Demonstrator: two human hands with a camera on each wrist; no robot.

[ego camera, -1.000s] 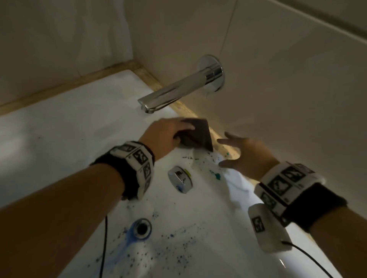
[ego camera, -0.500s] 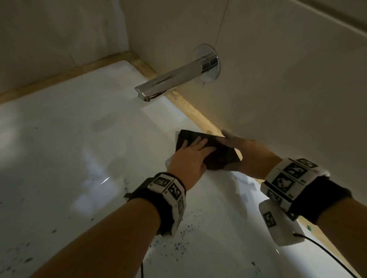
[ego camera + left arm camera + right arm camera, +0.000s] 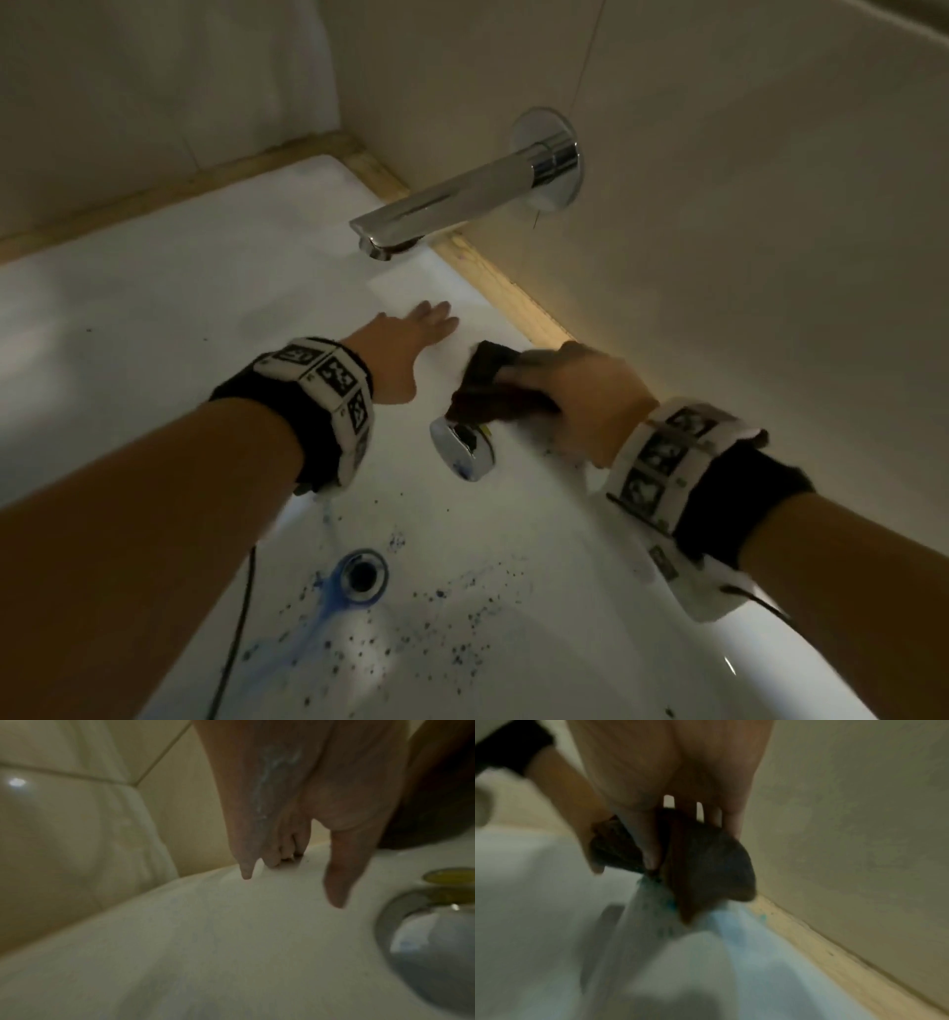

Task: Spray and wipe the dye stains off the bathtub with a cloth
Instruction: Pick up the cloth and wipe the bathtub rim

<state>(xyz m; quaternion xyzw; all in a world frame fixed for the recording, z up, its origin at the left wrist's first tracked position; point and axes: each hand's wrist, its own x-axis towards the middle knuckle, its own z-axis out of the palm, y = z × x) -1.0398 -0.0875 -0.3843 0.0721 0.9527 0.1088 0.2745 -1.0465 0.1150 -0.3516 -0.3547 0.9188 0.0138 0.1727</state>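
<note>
Dark cloth [image 3: 493, 383] bunched against the white bathtub [image 3: 179, 318] wall, just above the chrome overflow knob [image 3: 462, 447], long axis slanting up toward the spout [image 3: 441, 205]. Gripped by right hand [image 3: 580, 395], fingers [image 3: 652, 845] curled round it. Left hand [image 3: 405, 344] flat, fingers straight, pressing the tub.

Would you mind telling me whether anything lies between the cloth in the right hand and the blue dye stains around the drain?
Yes: the chrome overflow knob juts from the tub wall just below the cloth, on the way down to the blue dye stains by the drain. The right hand would wipe around it.
</note>
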